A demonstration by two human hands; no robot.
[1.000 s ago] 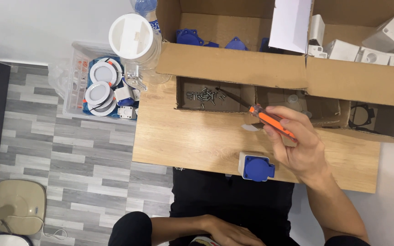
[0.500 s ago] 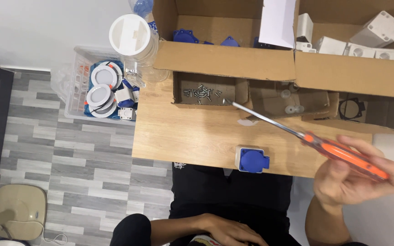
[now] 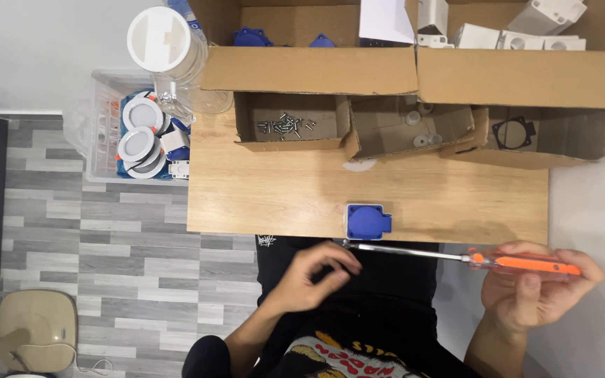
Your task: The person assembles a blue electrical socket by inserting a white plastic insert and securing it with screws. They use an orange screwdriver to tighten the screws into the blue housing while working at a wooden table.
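My right hand grips the orange handle of a long screwdriver held level below the near edge of the wooden table. Its metal shaft points left, and the tip ends beside the fingertips of my left hand. The left hand's fingers are pinched together at the tip; whether they hold something small I cannot tell. A blue and white socket box sits on the table's near edge, just above the screwdriver tip.
Small cardboard trays hold screws, white plugs and a black gasket. Larger cardboard boxes stand behind them with blue and white parts. A clear bin of round lamps and a plastic jar stand left.
My right hand has drawn the screwdriver back from the screw tray to below the table edge. My left hand has risen from my lap to the screwdriver tip.
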